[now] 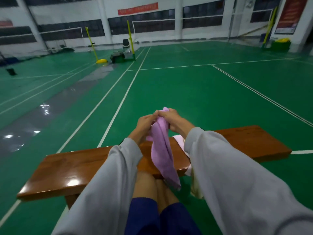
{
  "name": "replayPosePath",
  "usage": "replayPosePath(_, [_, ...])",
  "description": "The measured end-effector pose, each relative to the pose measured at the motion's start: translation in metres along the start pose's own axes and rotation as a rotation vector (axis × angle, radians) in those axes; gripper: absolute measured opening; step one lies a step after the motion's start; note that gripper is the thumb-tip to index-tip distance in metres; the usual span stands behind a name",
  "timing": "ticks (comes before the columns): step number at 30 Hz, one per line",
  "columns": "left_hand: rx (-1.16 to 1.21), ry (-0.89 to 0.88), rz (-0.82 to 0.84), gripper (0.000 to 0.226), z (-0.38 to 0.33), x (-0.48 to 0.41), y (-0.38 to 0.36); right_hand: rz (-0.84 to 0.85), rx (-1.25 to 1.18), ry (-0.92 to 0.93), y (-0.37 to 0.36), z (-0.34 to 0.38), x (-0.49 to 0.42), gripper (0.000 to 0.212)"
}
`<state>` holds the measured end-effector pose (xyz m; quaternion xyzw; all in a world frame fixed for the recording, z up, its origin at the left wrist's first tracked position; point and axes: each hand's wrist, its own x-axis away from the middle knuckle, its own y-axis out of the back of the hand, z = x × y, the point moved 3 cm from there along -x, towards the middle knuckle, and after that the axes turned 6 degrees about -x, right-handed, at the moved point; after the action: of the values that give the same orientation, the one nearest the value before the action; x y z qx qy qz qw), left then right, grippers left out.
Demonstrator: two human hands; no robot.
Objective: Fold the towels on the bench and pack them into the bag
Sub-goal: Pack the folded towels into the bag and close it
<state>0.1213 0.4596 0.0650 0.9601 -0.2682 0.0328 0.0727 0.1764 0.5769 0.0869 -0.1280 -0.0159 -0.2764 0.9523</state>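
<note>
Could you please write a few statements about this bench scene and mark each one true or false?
1. Both the left hand and the right hand hold the purple towel up above the bench. True.
2. The purple towel lies neatly folded on the bench. False: it hangs bunched from the two hands.
3. A pink towel lies on the bench, partly hidden by the right sleeve. True.
4. The left hand rests flat on the bench. False: its grip is on the purple towel's top, next to the right hand.
</note>
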Motion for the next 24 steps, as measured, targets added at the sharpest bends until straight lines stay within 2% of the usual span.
replayPosePath(2, [0.02, -0.02, -0.079, 0.017, -0.006, 0.002, 0.003, -0.05, 0.112, 0.022, -0.002, -0.004, -0.001, 0.017])
replayPosePath(5, [0.061, 0.009, -0.055, 0.012, -0.015, 0.003, 0.007, -0.099, 0.127, 0.014, -0.004, -0.007, -0.002, 0.026])
replayPosePath(6, [0.021, 0.045, -0.044, 0.015, -0.016, 0.005, 0.007, -0.105, 0.117, 0.006, -0.005, -0.006, -0.002, 0.022])
replayPosePath(8, [-0.09, 0.16, 0.001, 0.034, -0.014, 0.006, 0.007, -0.114, 0.244, 0.034, -0.005, -0.001, -0.007, 0.03])
replayPosePath(11, [-0.096, 0.298, 0.159, 0.067, -0.003, 0.009, 0.006, -0.113, 0.825, 0.208, -0.003, 0.017, -0.012, 0.046])
replayPosePath(13, [-0.129, 0.27, 0.171, 0.083, 0.004, 0.003, 0.004, -0.109, 0.926, 0.317, -0.01, 0.032, -0.008, 0.053])
replayPosePath(14, [-0.117, 0.231, 0.154, 0.086, 0.006, 0.0, 0.003, -0.09, 0.904, 0.373, -0.016, 0.041, -0.006, 0.053])
replayPosePath(16, [0.004, 0.147, 0.131, 0.085, 0.007, -0.004, -0.001, 0.015, 0.692, 0.423, -0.027, 0.057, -0.001, 0.049])
replayPosePath(18, [0.143, 0.075, 0.134, 0.08, 0.0, 0.002, -0.006, 0.109, 0.389, 0.372, -0.03, 0.069, 0.0, 0.044])
replayPosePath(20, [0.185, 0.048, 0.133, 0.074, 0.002, -0.001, -0.003, 0.145, 0.16, 0.255, -0.026, 0.073, -0.003, 0.04])
replayPosePath(22, [0.193, 0.089, 0.203, 0.068, 0.009, -0.004, 0.003, 0.155, 0.014, 0.151, -0.022, 0.073, -0.007, 0.048])
replayPosePath(24, [0.074, 0.231, 0.264, 0.067, 0.022, -0.007, 0.011, 0.147, -0.108, 0.077, -0.017, 0.075, -0.011, 0.049])
